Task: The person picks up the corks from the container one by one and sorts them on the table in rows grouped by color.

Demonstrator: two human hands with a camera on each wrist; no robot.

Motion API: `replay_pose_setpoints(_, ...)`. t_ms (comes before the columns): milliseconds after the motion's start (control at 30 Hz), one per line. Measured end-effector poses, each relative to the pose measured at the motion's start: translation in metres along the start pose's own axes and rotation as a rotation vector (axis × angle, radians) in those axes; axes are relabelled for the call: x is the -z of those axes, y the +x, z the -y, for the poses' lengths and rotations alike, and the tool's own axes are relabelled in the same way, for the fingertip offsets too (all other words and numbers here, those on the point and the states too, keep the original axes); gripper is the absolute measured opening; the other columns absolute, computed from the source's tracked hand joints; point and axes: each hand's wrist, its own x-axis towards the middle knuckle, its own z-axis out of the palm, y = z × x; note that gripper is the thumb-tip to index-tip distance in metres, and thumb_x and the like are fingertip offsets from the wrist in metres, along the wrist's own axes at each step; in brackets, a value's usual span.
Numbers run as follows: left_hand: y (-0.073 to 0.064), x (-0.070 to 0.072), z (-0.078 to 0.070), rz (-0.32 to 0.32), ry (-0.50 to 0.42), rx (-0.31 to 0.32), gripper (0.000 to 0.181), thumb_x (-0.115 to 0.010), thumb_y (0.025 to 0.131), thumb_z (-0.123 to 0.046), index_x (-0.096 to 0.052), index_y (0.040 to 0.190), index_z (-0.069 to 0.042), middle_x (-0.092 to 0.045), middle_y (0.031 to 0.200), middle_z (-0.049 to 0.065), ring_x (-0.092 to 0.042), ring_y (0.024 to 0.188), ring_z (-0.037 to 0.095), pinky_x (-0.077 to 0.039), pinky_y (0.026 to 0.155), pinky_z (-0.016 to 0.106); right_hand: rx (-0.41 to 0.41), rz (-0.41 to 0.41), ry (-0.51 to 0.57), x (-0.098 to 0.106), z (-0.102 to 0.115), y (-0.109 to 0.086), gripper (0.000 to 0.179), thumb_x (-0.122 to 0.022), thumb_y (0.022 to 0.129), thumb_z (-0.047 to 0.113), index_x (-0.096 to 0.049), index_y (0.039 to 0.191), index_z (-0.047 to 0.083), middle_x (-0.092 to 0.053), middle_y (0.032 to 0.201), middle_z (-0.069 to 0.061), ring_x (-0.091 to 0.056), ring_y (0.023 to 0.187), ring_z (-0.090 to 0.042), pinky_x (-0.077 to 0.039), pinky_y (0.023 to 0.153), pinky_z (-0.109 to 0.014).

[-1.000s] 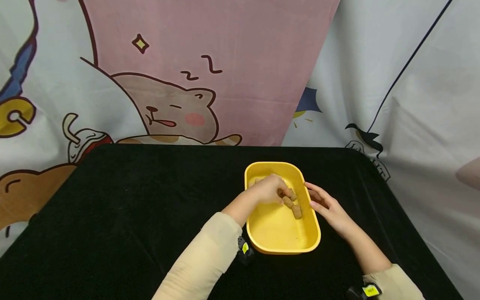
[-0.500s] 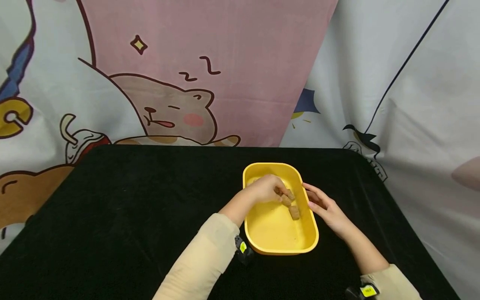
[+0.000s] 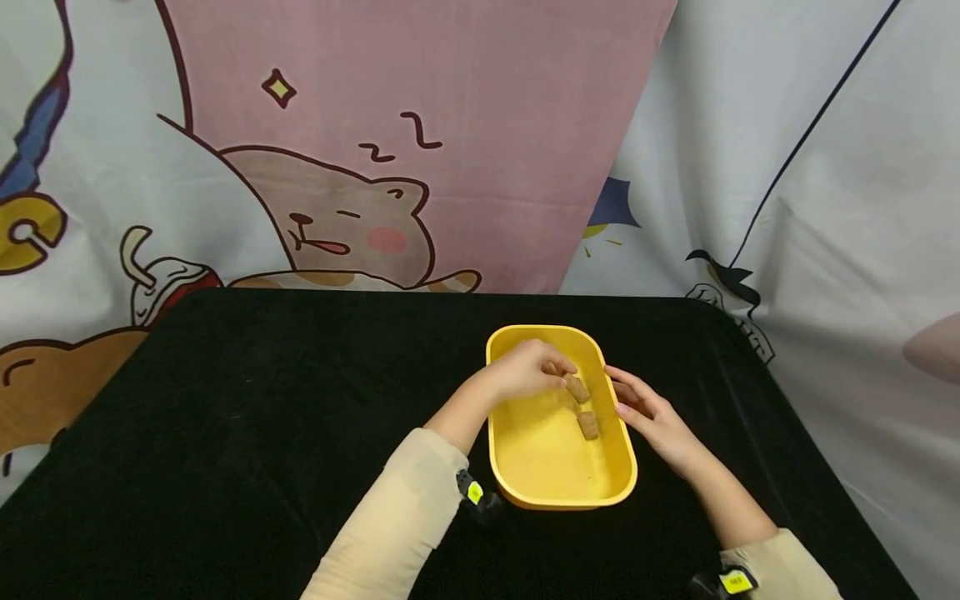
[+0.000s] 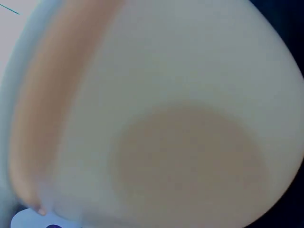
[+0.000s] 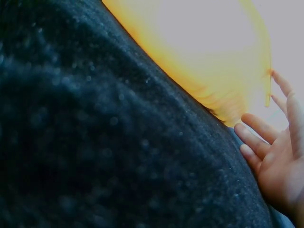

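Observation:
A yellow rectangular plastic tub (image 3: 561, 467) sits on the black cloth, its long side running away from me. Inside, by its right wall, lie short brown cork-like pieces: one piece (image 3: 588, 425) nearer me and another piece (image 3: 576, 388) just beyond it. My left hand (image 3: 528, 368) reaches over the left rim, its bent fingertips at the farther piece; whether they pinch something is hidden. The left wrist view has only a blurred sleeve (image 4: 180, 61) and skin. My right hand (image 3: 660, 425) rests against the tub's right outer wall, fingers extended; the right wrist view shows this hand (image 5: 280, 161) too.
Black cloth (image 3: 262, 433) covers the table, which ends at a far edge just beyond the tub. Behind it hangs a printed curtain (image 3: 487, 167) with cartoon animals. Black wrist cameras are strapped at both cuffs.
My left hand has drawn back slightly to the left and away from me. The brown pieces under its fingers have shifted, and fewer show separately. The right hand stays at the tub's wall.

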Motion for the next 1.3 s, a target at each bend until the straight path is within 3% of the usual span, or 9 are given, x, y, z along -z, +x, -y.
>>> replay_pose_setpoints(367, -0.022, 0.017, 0.000, -0.065, -0.120, -0.113, 0.026, -0.063, 0.093, -0.010, -0.067, 0.118, -0.004, -0.064, 0.106, 0.000, -0.055, 0.091, 0.011, -0.046, 0.081, 0.022, -0.005, 0.002, 0.009, 0.000, -0.002, 0.000, 0.050, -0.041, 0.101, 0.005, -0.028, 0.149, 0.006, -0.040, 0.140, -0.030, -0.052, 0.117, -0.009, -0.045, 0.090, -0.027)
replay_pose_setpoints(567, -0.038, 0.027, 0.001, -0.094, -0.116, -0.168, 0.025, -0.063, 0.093, -0.010, -0.068, 0.117, -0.005, -0.064, 0.105, 0.000, -0.053, 0.085, 0.011, -0.048, 0.075, 0.025, -0.009, 0.004, 0.013, -0.001, -0.003, 0.000, 0.049, -0.041, 0.101, 0.006, -0.028, 0.149, 0.006, -0.040, 0.140, -0.030, -0.052, 0.117, -0.008, -0.045, 0.090, -0.027)
replay_pose_setpoints(867, -0.068, 0.046, 0.008, -0.084, -0.163, -0.185, 0.025, -0.062, 0.092, -0.007, -0.069, 0.116, -0.007, -0.062, 0.107, 0.001, -0.053, 0.085, 0.014, -0.049, 0.073, 0.030, -0.010, 0.002, 0.013, -0.001, -0.002, 0.000, 0.050, -0.041, 0.101, 0.006, -0.027, 0.149, 0.007, -0.040, 0.140, -0.029, -0.052, 0.118, -0.008, -0.045, 0.090, -0.027)
replay_pose_setpoints(1067, -0.090, 0.058, 0.017, -0.116, -0.196, -0.164, 0.024, -0.062, 0.092, -0.005, -0.069, 0.114, -0.007, -0.060, 0.104, 0.002, -0.050, 0.077, 0.017, -0.046, 0.066, 0.029, -0.026, -0.008, -0.009, -0.001, 0.000, 0.001, 0.050, -0.042, 0.102, 0.008, -0.029, 0.149, 0.008, -0.042, 0.140, -0.028, -0.052, 0.117, -0.008, -0.045, 0.090, -0.027)
replay_pose_setpoints(1300, -0.111, 0.070, 0.028, -0.113, -0.219, -0.140, 0.023, -0.061, 0.094, -0.007, -0.068, 0.115, -0.003, -0.062, 0.107, 0.004, -0.053, 0.083, 0.020, -0.047, 0.069, 0.032, -0.044, -0.009, -0.015, 0.000, 0.001, -0.001, 0.050, -0.042, 0.102, 0.010, -0.028, 0.150, 0.009, -0.041, 0.140, -0.027, -0.052, 0.117, -0.007, -0.045, 0.090, -0.026)
